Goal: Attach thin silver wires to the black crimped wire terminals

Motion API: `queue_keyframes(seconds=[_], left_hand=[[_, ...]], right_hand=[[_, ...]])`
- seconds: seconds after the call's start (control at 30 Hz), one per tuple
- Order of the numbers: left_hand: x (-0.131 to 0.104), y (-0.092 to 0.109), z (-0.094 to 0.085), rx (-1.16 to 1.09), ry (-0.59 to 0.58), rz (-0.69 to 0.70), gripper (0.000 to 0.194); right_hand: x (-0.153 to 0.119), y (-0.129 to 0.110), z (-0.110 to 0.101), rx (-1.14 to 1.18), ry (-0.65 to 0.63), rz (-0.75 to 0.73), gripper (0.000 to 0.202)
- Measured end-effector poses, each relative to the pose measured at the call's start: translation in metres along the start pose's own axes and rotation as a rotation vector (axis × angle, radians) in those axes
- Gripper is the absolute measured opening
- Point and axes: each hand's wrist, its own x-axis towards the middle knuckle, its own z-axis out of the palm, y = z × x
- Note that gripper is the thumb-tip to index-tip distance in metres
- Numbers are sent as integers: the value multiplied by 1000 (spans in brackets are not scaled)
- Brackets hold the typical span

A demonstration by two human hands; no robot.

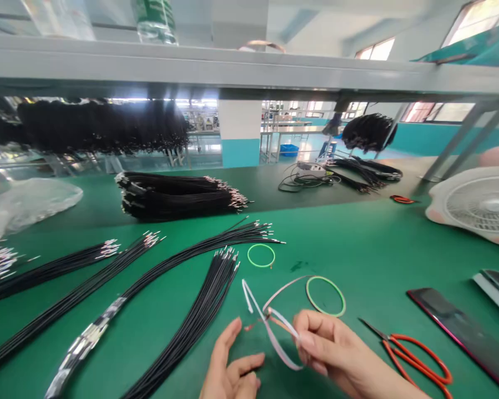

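Between thumb and fingers, my right hand (330, 346) pinches a thin white strip (274, 341), which loops down and up toward the left. A thin pinkish strand (285, 286) crosses it near the middle. My left hand (233, 366) is just left of the loop, fingers apart and holding nothing. Beyond my right hand lies a green ring (326, 296); a smaller green ring (261, 255) is farther back. A bundle of black wires (199, 302) with bare tips lies left of my left hand. Red-handled scissors (416, 352) rest right of my right hand.
More black wire bundles (79, 288) cover the left of the green table (370, 249). A thick black bundle (178, 197) lies behind. At right are a dark phone (461, 332) and a white fan (482, 202). A white shelf (249, 69) spans above.
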Motion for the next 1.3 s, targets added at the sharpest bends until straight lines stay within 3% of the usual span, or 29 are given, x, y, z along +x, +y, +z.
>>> queue_keyframes(seconds=[0.1,0.23,0.47,0.57,0.7,0.83,1.07,1.3], left_hand=[[-2,9,8,-160,28,-44,68],[-1,20,7,-308,39,-83,62],[0,33,8,-386,-40,-171,58],[-1,36,10,-378,-108,-195,67],[-3,41,9,-381,-209,-109,81],[-3,50,6,-374,-199,-58,71],[0,63,5,-306,-124,-142,32],[-3,68,10,-287,-50,-212,35]], right_hand=[[-2,4,-5,28,-137,23,42],[1,10,-14,-117,-271,54,39],[11,12,-25,-178,-254,43,35],[12,11,-26,-141,-239,34,33],[10,9,-24,-156,-246,12,33],[8,6,-21,-272,-263,22,32],[8,5,-18,-453,-285,139,38],[8,9,-14,-516,-324,131,37]])
